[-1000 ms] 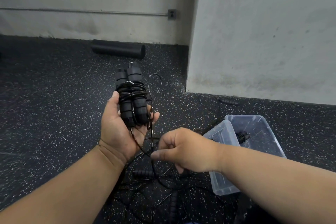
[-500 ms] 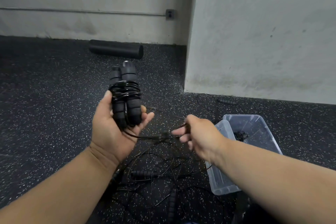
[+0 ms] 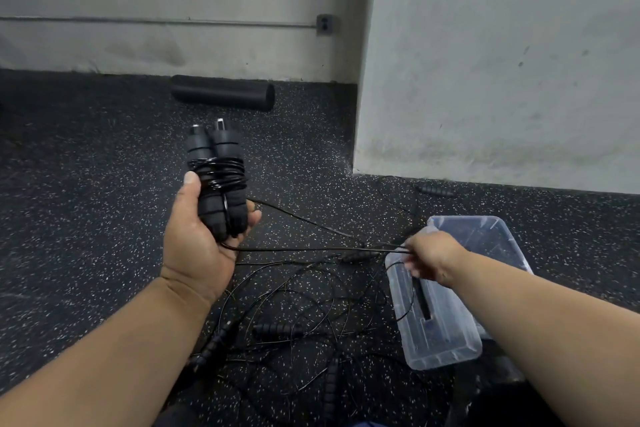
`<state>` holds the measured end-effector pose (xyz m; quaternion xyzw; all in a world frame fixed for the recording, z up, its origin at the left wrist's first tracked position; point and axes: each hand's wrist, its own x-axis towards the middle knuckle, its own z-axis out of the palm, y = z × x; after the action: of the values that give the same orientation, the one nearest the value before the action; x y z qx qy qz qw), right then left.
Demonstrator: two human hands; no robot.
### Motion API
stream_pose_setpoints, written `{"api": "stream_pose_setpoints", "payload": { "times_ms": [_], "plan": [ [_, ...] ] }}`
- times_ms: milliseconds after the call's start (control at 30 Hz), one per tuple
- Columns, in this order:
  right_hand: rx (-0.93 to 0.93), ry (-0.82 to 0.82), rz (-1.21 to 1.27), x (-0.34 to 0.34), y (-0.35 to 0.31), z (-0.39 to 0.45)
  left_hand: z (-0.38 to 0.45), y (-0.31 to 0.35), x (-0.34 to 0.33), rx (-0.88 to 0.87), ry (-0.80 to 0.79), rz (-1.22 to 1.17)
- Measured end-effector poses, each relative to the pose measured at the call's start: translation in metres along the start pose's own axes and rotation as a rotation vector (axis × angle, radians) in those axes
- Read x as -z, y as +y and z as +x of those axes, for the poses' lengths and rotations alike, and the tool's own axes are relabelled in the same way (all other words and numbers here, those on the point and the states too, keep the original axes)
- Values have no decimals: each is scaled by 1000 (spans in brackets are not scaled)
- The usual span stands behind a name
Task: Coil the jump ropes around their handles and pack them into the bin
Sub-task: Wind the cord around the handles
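Handles (image 3: 218,184), rope-wrapped, sit gripped in the left hand (image 3: 199,239). Right hand (image 3: 431,258) pinches the rope (image 3: 311,249) taut, above the bin (image 3: 440,340).

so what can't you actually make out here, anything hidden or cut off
- Head view: the right hand is motion-blurred, so its grip on the taut rope is unclear.
- The bin has its contents masked by the right forearm and glare.
- The loose ropes on the floor tangle, too thin to count.
- The bottom edge cuts off the lowest handles.
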<state>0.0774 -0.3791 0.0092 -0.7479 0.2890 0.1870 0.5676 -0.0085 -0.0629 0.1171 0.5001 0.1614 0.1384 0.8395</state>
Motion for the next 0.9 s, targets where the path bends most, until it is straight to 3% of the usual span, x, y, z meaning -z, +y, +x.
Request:
{"api": "stream_pose_setpoints", "payload": {
  "times_ms": [67,133,200,300,467,600,667,733,833,900],
  "plan": [
    [-65,-82,-57,3,2,11,2,2,1,-24,17,1],
    [117,66,-526,4,5,9,2,4,0,-52,48,-8],
    [-149,-20,-50,3,1,7,4,7,0,-78,85,-21],
    [-313,-92,9,18,3,6,5,12,1,-104,129,4],
    [-292,74,205,40,4,18,1,6,4,-122,89,120],
    [-269,170,143,46,21,36,-3,1,3,-104,39,197],
    [-249,174,37,47,28,45,-5,-4,2,-122,-26,283],
    [-152,120,-235,49,29,46,-6,-5,3,-142,-86,366],
    [37,-53,-737,49,24,43,-3,-6,5,-116,-144,402],
    [82,-217,-948,45,23,38,-3,-6,3,-115,-196,409]
  ]
}}
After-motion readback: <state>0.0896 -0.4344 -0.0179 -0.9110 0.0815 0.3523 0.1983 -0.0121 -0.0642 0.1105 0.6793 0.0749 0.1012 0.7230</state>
